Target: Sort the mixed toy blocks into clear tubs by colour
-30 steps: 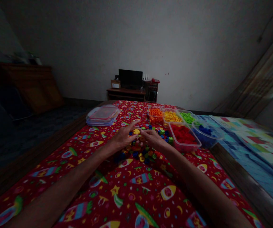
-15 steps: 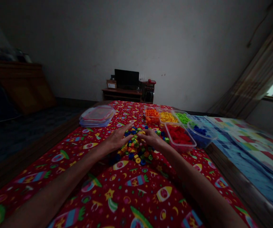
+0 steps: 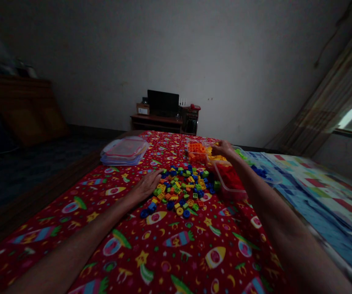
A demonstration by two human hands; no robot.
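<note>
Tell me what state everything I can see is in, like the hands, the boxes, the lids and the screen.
Left hand: fingers extended, beside the pile.
Right hand: over the yellow box, fingers bent, grip unclear.
Block pile: loose, mixed colours.
Orange box: open, filled.
Yellow box: open, filled.
Red box: open, filled.
Green box: open, partly hidden.
Blue tub: open, partly filled.
Lids: off, stacked.
Screen: dark.

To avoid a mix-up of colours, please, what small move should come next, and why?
Probably the right hand should open its fingers over the tub of yellow bricks: it is there, and seems to pinch something yellow, though this is too dim to be sure.
</note>
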